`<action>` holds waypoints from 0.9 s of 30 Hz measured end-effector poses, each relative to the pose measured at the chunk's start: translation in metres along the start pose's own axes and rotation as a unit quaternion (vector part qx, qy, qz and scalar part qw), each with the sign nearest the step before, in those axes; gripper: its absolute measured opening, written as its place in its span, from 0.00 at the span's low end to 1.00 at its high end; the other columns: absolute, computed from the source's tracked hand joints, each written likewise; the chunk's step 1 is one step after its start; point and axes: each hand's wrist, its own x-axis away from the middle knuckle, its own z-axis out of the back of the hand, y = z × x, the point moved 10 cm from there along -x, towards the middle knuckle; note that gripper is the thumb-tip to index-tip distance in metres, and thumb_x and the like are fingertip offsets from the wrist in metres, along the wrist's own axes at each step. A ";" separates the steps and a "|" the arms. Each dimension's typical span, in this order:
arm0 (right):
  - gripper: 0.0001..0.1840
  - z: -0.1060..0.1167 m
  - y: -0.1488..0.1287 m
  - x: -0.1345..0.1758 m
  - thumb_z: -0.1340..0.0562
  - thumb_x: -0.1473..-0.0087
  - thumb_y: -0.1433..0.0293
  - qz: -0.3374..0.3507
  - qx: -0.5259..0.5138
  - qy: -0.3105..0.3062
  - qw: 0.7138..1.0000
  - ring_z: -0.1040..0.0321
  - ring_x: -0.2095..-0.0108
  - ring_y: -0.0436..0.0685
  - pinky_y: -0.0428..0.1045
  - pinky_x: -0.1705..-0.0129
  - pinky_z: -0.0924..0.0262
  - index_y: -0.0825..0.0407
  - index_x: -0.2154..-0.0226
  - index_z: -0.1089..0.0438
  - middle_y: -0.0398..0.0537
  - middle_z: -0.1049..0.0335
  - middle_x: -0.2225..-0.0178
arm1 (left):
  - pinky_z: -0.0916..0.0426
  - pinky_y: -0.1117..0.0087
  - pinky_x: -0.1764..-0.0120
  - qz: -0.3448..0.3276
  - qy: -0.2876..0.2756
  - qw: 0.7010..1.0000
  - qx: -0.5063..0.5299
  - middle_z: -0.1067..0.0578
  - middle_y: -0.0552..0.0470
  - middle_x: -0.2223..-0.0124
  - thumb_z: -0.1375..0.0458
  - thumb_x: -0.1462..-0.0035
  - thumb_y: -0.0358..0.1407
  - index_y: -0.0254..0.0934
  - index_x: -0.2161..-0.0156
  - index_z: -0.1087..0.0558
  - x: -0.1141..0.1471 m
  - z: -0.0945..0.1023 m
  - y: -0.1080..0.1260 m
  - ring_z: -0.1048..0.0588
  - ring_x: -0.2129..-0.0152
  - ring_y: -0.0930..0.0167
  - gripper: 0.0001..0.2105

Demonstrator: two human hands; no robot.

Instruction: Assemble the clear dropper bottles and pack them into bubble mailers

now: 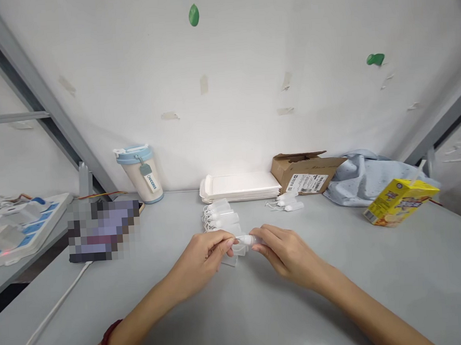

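Observation:
Between my two hands is a small translucent plastic tube with a white cap (pixel 247 239), held above the table. My right hand (pixel 286 252) is closed around the tube's body from the right. From the other side, my left hand (pixel 208 257) pinches the thin white end that comes off the cap. Behind and partly under my hands lies a row of several similar clear tubes (pixel 223 220), with thin white loops pointing left. A smaller group of white-capped tubes (pixel 294 206) rests farther right, apart from my hands.
A stack of white padded envelopes (pixel 241 186) and an opened cardboard box (pixel 306 175) stand by the wall. To the right are a blue cloth (pixel 359 177) and a yellow drink carton (pixel 400 202). A tumbler (pixel 140 175), phone (pixel 107 229) and power strip (pixel 42 225) are left.

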 end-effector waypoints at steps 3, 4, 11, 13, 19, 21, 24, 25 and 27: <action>0.10 0.000 0.000 0.000 0.52 0.39 0.69 0.000 0.006 0.003 1.000 0.44 0.76 0.51 0.44 0.76 0.49 0.54 0.59 0.39 0.46 0.38 0.73 | 0.44 0.74 0.76 -0.014 0.003 0.999 -0.035 0.31 0.55 0.73 0.57 0.39 0.41 0.36 0.70 0.31 0.000 0.000 0.003 0.39 0.81 0.76 0.16; 0.10 0.000 0.000 0.000 0.52 0.39 0.69 0.000 0.008 0.003 1.000 0.44 0.76 0.51 0.44 0.76 0.49 0.54 0.59 0.39 0.46 0.38 0.73 | 0.45 0.74 0.76 -0.021 0.005 0.999 -0.047 0.32 0.56 0.74 0.57 0.39 0.40 0.36 0.72 0.32 0.000 0.000 0.005 0.40 0.81 0.75 0.16; 0.11 0.000 -0.010 0.002 0.54 0.38 0.71 0.038 0.056 0.033 0.997 0.44 0.76 0.51 0.45 0.77 0.48 0.56 0.59 0.39 0.48 0.38 0.73 | 0.47 0.74 0.73 -0.063 0.012 0.995 -0.072 0.38 0.58 0.78 0.57 0.40 0.35 0.36 0.78 0.41 0.001 -0.002 0.014 0.42 0.80 0.75 0.15; 0.11 -0.001 -0.012 0.002 0.53 0.38 0.71 0.043 0.066 0.042 0.996 0.43 0.76 0.51 0.45 0.77 0.47 0.56 0.59 0.39 0.48 0.38 0.73 | 0.47 0.74 0.73 -0.066 0.010 0.995 -0.071 0.38 0.58 0.78 0.57 0.40 0.34 0.36 0.77 0.41 0.001 -0.003 0.014 0.41 0.80 0.75 0.15; 0.10 -0.007 -0.013 0.006 0.53 0.38 0.71 0.054 0.069 0.063 0.994 0.43 0.75 0.51 0.45 0.76 0.46 0.56 0.59 0.40 0.47 0.38 0.73 | 0.46 0.75 0.73 -0.082 0.014 0.994 -0.074 0.36 0.57 0.78 0.57 0.40 0.32 0.36 0.77 0.39 0.000 -0.006 0.013 0.39 0.80 0.76 0.14; 0.10 -0.007 -0.013 0.006 0.53 0.38 0.71 0.055 0.062 0.067 0.994 0.43 0.75 0.51 0.45 0.76 0.46 0.56 0.59 0.40 0.47 0.38 0.73 | 0.46 0.74 0.74 -0.081 0.020 0.994 -0.075 0.35 0.57 0.78 0.57 0.40 0.33 0.36 0.77 0.38 0.000 -0.006 0.012 0.40 0.80 0.76 0.14; 0.10 -0.004 -0.011 0.004 0.53 0.38 0.71 0.050 0.049 0.068 0.995 0.44 0.77 0.51 0.44 0.77 0.47 0.55 0.59 0.40 0.47 0.39 0.74 | 0.46 0.74 0.76 -0.056 0.016 0.996 -0.061 0.34 0.56 0.78 0.56 0.40 0.35 0.36 0.76 0.35 0.000 -0.006 0.007 0.40 0.81 0.76 0.15; 0.10 -0.003 -0.010 0.004 0.53 0.38 0.71 0.048 0.045 0.068 0.996 0.44 0.77 0.50 0.44 0.78 0.48 0.55 0.59 0.40 0.46 0.39 0.74 | 0.46 0.74 0.76 -0.045 0.011 0.998 -0.047 0.34 0.56 0.77 0.56 0.40 0.37 0.36 0.74 0.34 0.000 -0.005 0.005 0.40 0.81 0.75 0.14; 0.10 0.001 -0.009 0.002 0.53 0.38 0.70 0.044 0.036 0.067 0.996 0.44 0.77 0.50 0.44 0.78 0.47 0.55 0.59 0.40 0.46 0.39 0.74 | 0.43 0.75 0.75 -0.026 0.002 1.000 -0.007 0.32 0.55 0.75 0.54 0.41 0.39 0.36 0.68 0.31 -0.001 -0.004 0.002 0.36 0.78 0.74 0.12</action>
